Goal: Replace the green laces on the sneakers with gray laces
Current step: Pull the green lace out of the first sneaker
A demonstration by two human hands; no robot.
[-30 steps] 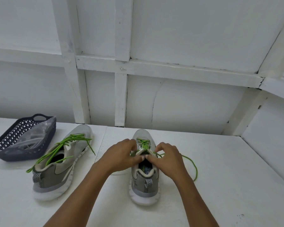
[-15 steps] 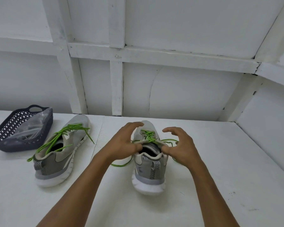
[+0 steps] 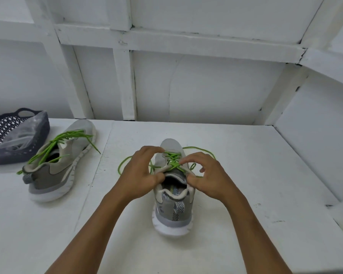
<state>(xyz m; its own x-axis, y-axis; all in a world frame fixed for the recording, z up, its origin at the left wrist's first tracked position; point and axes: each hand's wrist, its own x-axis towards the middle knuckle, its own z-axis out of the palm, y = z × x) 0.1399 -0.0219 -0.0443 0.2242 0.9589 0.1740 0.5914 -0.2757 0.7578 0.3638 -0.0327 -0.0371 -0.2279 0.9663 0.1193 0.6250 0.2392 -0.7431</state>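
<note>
A grey sneaker (image 3: 172,206) stands heel towards me in the middle of the white table, threaded with a green lace (image 3: 171,160) whose loose ends loop out on both sides. My left hand (image 3: 141,171) grips the left side of the shoe's collar, thumb at the opening and fingers arched over the lacing. My right hand (image 3: 208,178) pinches the green lace at the top eyelets on the right side. A second grey sneaker (image 3: 57,165) lies to the left, its green lace (image 3: 55,147) loosened and trailing.
A dark perforated plastic basket (image 3: 38,143) with a clear plastic bag (image 3: 18,135) inside sits at the far left. White walls close off the table at the back and on the right.
Both hands moved from the shoe's collar up onto the lacing; the lace's ends now loop wider on both sides. The camera tilted further down.
</note>
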